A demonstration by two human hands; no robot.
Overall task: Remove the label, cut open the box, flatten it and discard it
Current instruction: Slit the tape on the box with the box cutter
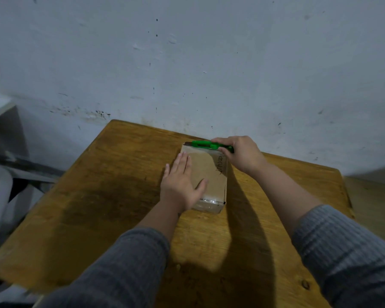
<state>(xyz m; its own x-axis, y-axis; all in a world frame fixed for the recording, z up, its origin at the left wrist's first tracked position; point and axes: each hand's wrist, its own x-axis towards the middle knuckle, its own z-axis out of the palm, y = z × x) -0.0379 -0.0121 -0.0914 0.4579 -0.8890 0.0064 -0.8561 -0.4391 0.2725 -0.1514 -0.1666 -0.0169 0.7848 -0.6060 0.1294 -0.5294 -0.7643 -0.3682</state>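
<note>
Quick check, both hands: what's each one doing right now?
Left hand: open, flat, palm down on the cardboard box.
Right hand: closed around the green utility knife, at the box's far edge.

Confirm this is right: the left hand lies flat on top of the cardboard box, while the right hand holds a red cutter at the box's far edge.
One detail is wrong: the cutter is green, not red, as the head view shows. The rest stands: the left hand lies flat on top of the cardboard box, and the right hand holds the cutter at the box's far edge.
</note>
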